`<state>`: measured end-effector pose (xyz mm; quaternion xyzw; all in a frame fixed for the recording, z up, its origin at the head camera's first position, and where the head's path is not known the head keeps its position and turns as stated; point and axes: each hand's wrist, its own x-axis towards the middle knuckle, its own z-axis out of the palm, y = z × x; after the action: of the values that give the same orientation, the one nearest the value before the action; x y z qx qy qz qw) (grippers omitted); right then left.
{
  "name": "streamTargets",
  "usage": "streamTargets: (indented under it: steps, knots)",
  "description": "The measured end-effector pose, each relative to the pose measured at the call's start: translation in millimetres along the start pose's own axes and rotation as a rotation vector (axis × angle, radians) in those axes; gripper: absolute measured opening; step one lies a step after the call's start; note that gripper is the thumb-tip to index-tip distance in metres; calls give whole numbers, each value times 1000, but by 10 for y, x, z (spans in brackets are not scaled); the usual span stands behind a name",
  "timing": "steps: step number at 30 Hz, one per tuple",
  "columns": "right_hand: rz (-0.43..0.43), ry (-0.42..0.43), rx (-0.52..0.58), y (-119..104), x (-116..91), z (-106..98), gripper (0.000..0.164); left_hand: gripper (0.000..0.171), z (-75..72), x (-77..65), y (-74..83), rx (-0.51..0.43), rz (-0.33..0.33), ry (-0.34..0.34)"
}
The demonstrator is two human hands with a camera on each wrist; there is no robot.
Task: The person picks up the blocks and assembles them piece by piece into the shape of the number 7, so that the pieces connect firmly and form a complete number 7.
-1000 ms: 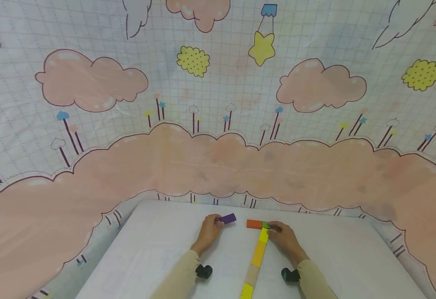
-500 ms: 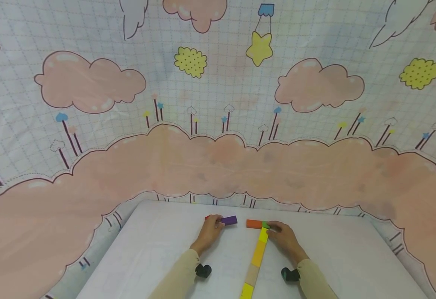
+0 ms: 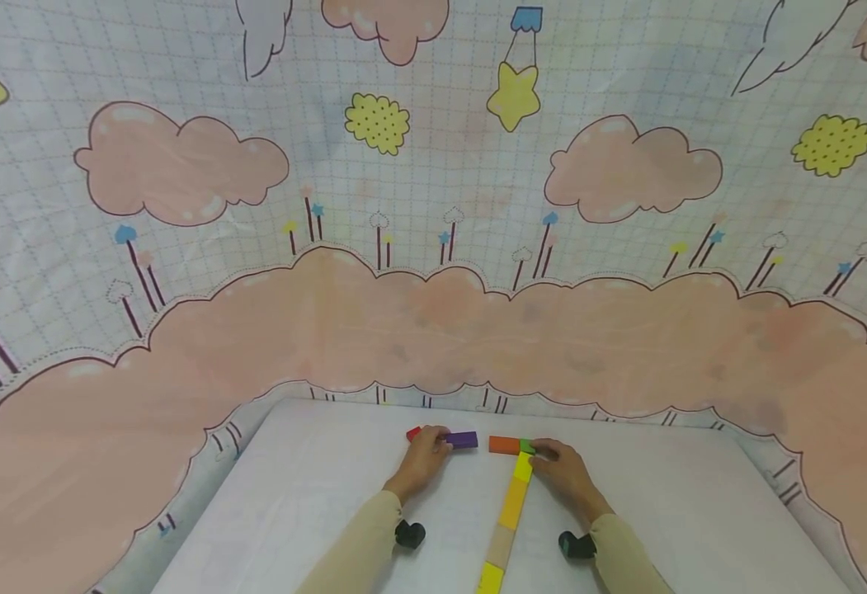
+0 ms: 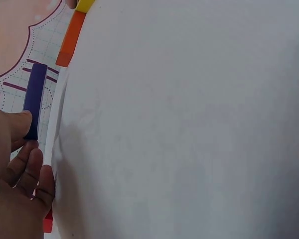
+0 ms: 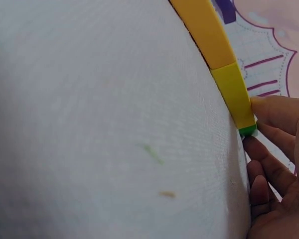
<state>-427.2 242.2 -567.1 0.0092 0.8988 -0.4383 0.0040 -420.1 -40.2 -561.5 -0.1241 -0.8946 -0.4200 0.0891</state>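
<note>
My left hand point(image 3: 420, 460) pinches the near end of a purple block point(image 3: 464, 440) between thumb and fingers, and the block's far end points right. A red block point(image 3: 413, 433) shows partly behind that hand; the left wrist view also catches a red corner point(image 4: 48, 223) below the fingers. My right hand point(image 3: 568, 477) holds a small green block point(image 3: 527, 445) with its thumb and fingertips, where it meets an orange block point(image 3: 504, 445) and a yellow block point(image 3: 524, 467). A gap separates the purple and orange blocks.
From the green block a row runs toward me: the yellow block, an orange-yellow block point(image 3: 511, 503), a tan block point(image 3: 501, 547) and another yellow block point(image 3: 490, 579). All lie on a white tabletop point(image 3: 671, 495), whose far edge is just beyond the hands. A patterned cloth point(image 3: 433, 330) hangs behind.
The left hand and purple block have shifted slightly right, closer to the orange block, and the purple block has turned more level. More of the red block shows. The right hand stays put.
</note>
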Motion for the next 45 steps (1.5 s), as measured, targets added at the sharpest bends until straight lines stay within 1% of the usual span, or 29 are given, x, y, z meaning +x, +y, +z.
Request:
streamTargets:
  steps: [5, 9, 12, 15, 17, 23, 32, 34, 41, 45]
  knots:
    - [-1, 2, 7, 2, 28, -2, 35, 28, 40, 45, 7, -1, 2, -14]
    - [8, -3, 18, 11, 55, -1, 34, 29, 59, 72, 23, -13, -20, -27]
    - [15, -3, 24, 16, 78, 0, 34, 29, 77, 95, 28, -3, -26, -27]
    - [16, 0, 27, 18, 97, 1, 34, 28, 96, 119, 29, 18, -16, -17]
    - [15, 1, 25, 16, 93, -3, 34, 27, 110, 118, 36, 29, -13, -10]
    - [7, -5, 22, 7, 69, -18, 34, 27, 145, 106, 63, 45, -34, -4]
    - [11, -8, 10, -2, 25, -19, 35, 29, 197, 93, 99, 64, -89, -14]
    - [7, -6, 6, -7, 2, -18, 35, 29, 208, 82, 94, 67, -92, -11]
    - [7, -2, 1, 8, -61, 3, 35, 29, 245, 42, 80, 110, -65, 20]
    - [4, 2, 5, 15, -91, 10, 35, 30, 247, 16, 93, 109, -69, 20]
